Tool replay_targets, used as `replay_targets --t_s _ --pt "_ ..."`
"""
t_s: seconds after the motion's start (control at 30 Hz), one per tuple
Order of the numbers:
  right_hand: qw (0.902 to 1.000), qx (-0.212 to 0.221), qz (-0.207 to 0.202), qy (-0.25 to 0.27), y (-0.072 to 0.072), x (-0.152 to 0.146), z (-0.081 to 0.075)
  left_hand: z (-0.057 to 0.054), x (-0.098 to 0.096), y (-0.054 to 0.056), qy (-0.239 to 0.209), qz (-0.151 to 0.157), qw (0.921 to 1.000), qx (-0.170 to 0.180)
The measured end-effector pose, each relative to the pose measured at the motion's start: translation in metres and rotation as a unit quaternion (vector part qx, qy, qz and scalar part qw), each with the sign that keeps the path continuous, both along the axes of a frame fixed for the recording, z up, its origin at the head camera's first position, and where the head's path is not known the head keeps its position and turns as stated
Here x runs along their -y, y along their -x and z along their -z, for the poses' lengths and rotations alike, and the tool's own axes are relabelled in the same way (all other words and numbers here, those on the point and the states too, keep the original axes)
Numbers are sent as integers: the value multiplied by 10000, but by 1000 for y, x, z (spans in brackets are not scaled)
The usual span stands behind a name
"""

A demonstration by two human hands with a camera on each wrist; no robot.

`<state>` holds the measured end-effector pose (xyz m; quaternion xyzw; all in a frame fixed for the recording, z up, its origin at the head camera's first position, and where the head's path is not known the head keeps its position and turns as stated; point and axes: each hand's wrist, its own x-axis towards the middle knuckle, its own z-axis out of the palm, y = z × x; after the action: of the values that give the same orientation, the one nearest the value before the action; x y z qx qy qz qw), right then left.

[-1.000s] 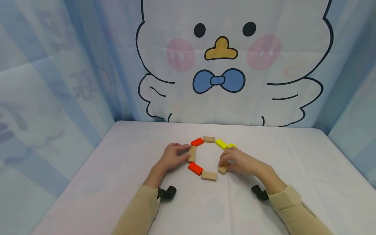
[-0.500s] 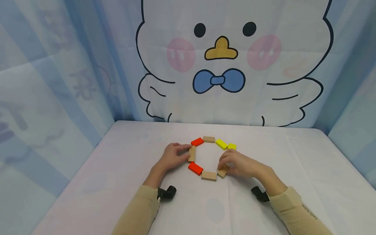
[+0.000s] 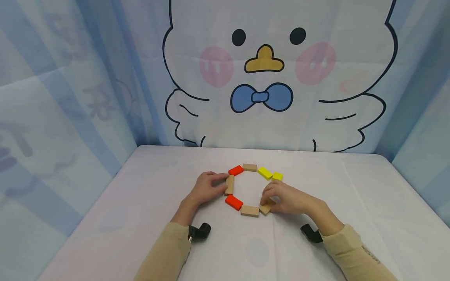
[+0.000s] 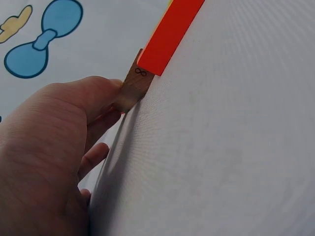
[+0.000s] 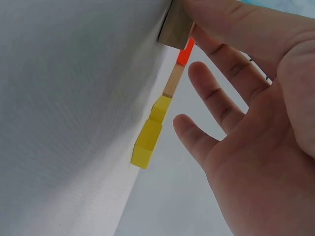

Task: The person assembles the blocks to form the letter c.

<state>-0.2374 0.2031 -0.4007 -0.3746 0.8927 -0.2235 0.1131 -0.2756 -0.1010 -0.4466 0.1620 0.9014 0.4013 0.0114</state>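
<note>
Small rectangular blocks lie in a rough ring on the table. My left hand (image 3: 209,186) is at the ring's left side, its thumb and index fingertips against the outer side of a plain wooden block (image 3: 229,185). In the left wrist view a figure-8 mark shows on that wooden block (image 4: 136,83), beside a red block (image 4: 170,39). My right hand (image 3: 290,197) pinches another plain wooden block (image 3: 265,209) between thumb and index finger at the lower right, its other fingers spread loosely in the right wrist view. This block's corner is right at the end of the front wooden block (image 3: 250,211).
Two red blocks (image 3: 234,202), a wooden block (image 3: 250,167) at the back and two yellow blocks (image 3: 265,173) form the rest of the ring. A white cloth covers the table (image 3: 140,249). Behind it hangs a curtain (image 3: 267,128) with a cartoon print.
My right hand has slid its wooden block slightly toward me and left, up to the front block. More of the rear right yellow block shows. My left hand stays in place.
</note>
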Motion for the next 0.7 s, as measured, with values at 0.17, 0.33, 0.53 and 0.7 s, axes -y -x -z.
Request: replay_targets --t_s 0.17,0.33,0.53,0.7 --pt "10000 -8 6 -14 0 -1 0 1 0 1 -45 -3 10000 4" --pt "10000 -54 -1 29 -1 -1 0 1 0 1 -56 0 10000 -15" --pt "9999 -118 -24 17 -2 0 0 1 1 0 17 38 9999 -113" --pt "9999 -107 -38 25 -2 0 -1 1 1 0 8 45 9999 -141"
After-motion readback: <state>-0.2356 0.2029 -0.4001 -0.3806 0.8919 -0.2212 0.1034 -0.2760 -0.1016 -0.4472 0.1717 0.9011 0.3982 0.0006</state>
